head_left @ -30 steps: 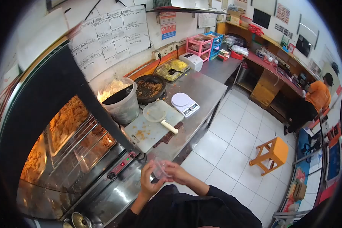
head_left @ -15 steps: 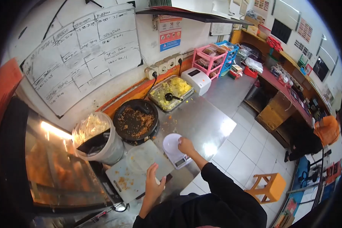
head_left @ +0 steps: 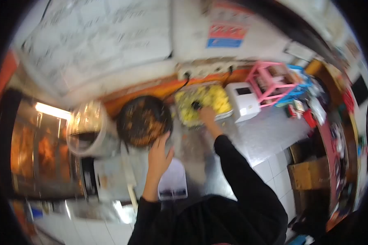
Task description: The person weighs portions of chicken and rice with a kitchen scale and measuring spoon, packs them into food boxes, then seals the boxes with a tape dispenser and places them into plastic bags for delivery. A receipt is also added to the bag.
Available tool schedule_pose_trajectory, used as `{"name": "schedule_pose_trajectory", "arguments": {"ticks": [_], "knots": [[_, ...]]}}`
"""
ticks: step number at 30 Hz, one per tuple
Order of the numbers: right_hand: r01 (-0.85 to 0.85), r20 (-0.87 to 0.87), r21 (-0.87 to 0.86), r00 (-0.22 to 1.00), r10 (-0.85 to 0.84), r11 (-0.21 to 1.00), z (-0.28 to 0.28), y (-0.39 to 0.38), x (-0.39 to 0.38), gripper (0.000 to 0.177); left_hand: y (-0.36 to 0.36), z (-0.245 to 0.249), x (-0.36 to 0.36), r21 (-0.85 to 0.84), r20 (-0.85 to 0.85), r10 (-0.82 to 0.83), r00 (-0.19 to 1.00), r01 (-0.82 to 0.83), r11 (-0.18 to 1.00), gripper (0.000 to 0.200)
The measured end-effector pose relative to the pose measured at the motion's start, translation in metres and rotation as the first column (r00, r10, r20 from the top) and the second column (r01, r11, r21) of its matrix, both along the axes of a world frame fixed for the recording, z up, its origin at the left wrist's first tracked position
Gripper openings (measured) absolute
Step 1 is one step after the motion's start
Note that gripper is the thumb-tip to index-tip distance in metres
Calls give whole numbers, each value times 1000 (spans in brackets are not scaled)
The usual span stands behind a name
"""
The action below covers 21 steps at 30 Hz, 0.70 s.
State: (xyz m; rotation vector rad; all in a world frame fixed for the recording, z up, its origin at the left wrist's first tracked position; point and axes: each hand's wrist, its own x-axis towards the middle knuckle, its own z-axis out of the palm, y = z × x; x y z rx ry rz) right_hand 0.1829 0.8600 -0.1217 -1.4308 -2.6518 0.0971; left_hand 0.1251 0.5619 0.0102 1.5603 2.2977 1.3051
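My right hand [head_left: 207, 115] is at the front edge of a metal tray [head_left: 192, 123] of chopped yellow food [head_left: 221, 100]. Its fingers are closed around the handle of a black ladle [head_left: 196, 105] lying in the food. My left hand [head_left: 158, 158] hangs with fingers stretched out, between a black frying pan [head_left: 129, 118] and a pale lilac kitchen scale [head_left: 176, 175]. The pan holds browned crumbly bits. My left hand covers part of the scale. A knife [head_left: 129, 173] lies along the cutting board [head_left: 106, 179]. Motion blurs the view.
A clear bucket [head_left: 104, 139] stands left of the pan, beside a lit display cabinet [head_left: 41, 151]. Behind the tray runs a row of sockets [head_left: 208, 70] with plugged cables. A white label printer [head_left: 243, 102] and a pink rack [head_left: 272, 83] stand to the right.
My right hand has left the bowl on the scale and reached forward to the ladle in the tray. My left hand has moved forward towards the pan. The view has turned.
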Motion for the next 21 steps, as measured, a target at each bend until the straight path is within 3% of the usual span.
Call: {"name": "schedule_pose_trajectory", "arguments": {"ticks": [2,3,4,6,7,8,9,12,15,16,18,19,21], "knots": [[-39,-52,-191,998,30,981,8,5,1,34,-4,-5,12,87,157,172,972,-188,978,34],[-221,-60,-141,975,215,965,-18,26,-1,32,-14,-8,15,130,248,259,934,-296,946,31],[-260,-15,-181,965,262,948,4,23,-2,30,-32,-16,17,91,253,348,903,-380,921,31],[-376,-4,-111,926,378,920,-24,42,2,29,-68,-44,30,125,233,455,859,-491,862,29],[-307,22,-150,949,314,940,4,33,4,28,-84,-54,39,108,236,496,836,-530,841,29],[-203,116,-215,966,232,955,35,17,3,26,-103,-65,52,56,65,500,864,-503,862,29],[-216,125,-229,961,249,949,43,12,2,26,-119,-75,68,-9,-102,467,878,-470,883,29],[-139,312,-229,927,208,963,64,5,-2,28,-143,-102,109,-124,-184,342,921,-367,922,32],[-80,358,-156,924,132,984,59,4,-4,33,-151,-117,134,-235,-208,313,927,-358,904,34],[-72,355,-154,927,123,985,58,1,-3,33,-155,-118,136,-232,-210,305,929,-350,907,34],[-208,326,-196,908,264,958,57,1,3,43,-153,-122,138,-279,-243,368,898,-428,860,34],[-244,414,-187,859,301,952,34,13,2,48,-154,-129,140,-246,-224,365,904,-415,876,37],[-192,302,-147,925,228,970,14,16,4,50,-154,-138,143,-224,-248,338,908,-393,892,43]]}}
